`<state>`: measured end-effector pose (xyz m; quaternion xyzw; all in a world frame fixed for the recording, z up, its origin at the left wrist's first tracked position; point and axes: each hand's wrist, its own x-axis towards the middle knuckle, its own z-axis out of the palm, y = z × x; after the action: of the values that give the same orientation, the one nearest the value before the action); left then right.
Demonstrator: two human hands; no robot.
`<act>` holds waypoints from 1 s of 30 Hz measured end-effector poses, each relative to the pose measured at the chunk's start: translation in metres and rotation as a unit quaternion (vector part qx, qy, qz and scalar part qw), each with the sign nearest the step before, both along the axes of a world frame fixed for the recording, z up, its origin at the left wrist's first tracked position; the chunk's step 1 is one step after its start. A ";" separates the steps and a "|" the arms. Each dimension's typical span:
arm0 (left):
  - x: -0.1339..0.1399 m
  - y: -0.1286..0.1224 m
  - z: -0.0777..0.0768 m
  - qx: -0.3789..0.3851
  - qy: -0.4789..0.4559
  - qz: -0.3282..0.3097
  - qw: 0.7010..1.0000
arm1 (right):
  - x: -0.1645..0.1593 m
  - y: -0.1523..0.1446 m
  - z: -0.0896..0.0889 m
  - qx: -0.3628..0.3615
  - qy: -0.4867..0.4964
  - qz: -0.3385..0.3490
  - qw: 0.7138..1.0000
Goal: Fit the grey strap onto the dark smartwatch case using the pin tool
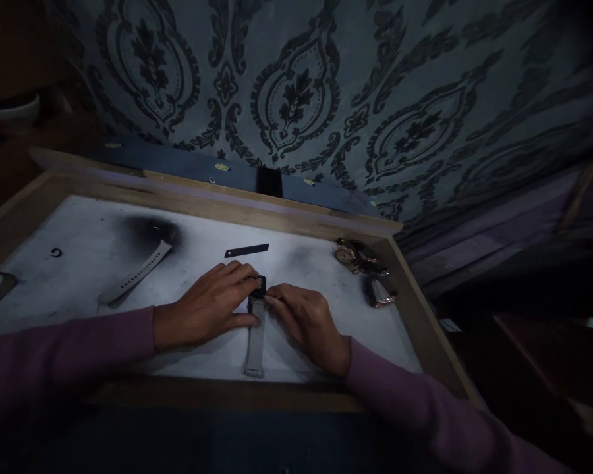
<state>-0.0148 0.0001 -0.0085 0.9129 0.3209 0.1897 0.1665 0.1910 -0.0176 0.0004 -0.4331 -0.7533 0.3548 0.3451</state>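
Observation:
A dark watch body (261, 286) with a grey strap (255, 339) attached lies on the white work surface (79, 250). The strap runs toward me. My left hand (210, 306) rests on the surface with its fingertips pressed on the watch body from the left. My right hand (309, 322) meets it from the right, fingertips pinching where strap and body join. A second grey strap (136, 273) lies loose to the left, apart from both hands.
A thin black strip (246, 250) lies just beyond the hands. Several metal watches (366, 266) are piled at the right edge. A small black ring (55, 252) sits far left. A wooden rim (277, 214) frames the tray; patterned cloth hangs behind.

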 end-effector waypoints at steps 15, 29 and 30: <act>-0.001 0.000 -0.001 0.010 -0.002 -0.001 1.000 | -0.001 0.004 -0.014 -0.175 0.193 -0.078 0.962; 0.000 0.000 0.001 0.000 0.008 -0.001 1.000 | -0.002 0.003 -0.014 -0.177 0.204 -0.080 0.959; -0.001 0.000 0.001 -0.001 0.008 -0.001 1.000 | -0.002 0.003 -0.014 -0.176 0.199 -0.079 0.961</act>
<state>-0.0153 -0.0001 -0.0077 0.9146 0.3213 0.1822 0.1649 0.1886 -0.0144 -0.0134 -0.4658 -0.5580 0.5327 0.4334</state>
